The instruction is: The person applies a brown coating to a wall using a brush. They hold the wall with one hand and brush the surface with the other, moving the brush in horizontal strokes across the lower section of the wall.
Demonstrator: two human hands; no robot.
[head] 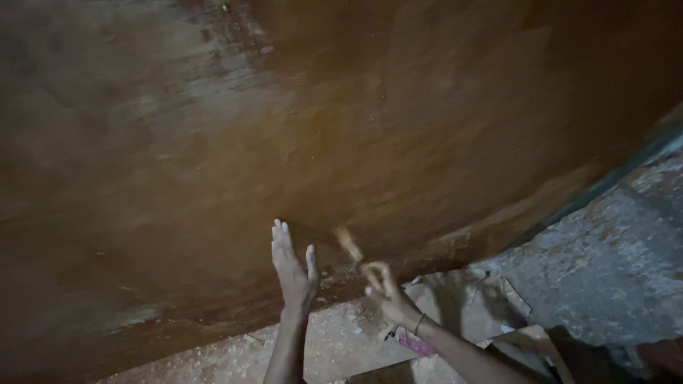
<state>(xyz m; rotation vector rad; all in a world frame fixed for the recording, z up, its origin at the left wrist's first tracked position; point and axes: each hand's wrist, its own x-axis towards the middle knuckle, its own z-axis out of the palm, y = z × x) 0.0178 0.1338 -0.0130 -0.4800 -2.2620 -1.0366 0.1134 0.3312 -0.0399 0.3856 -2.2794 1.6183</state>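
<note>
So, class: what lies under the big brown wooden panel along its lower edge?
Under the brown panel, pale sawdust-strewn boards show near the left hand and right hand. Whatever lies further beneath is covered.

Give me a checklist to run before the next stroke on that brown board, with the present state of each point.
1. Left hand steadies the brown board: ok, it lies open and flat against the surface.
2. Right hand has a firm grip on the small tool: cannot tell, the tool and fingers are blurred.
3. Left hand stays apart from the tool tip: ok, a gap shows between them.
4. Kind of tool: cannot tell, only a pale, narrow streak shows.
5. Light on the work spot: not ok, the board is dim and its surface smeared.
6. Footing below: not ok, pale dust and cardboard scraps lie under the board's edge.
</note>
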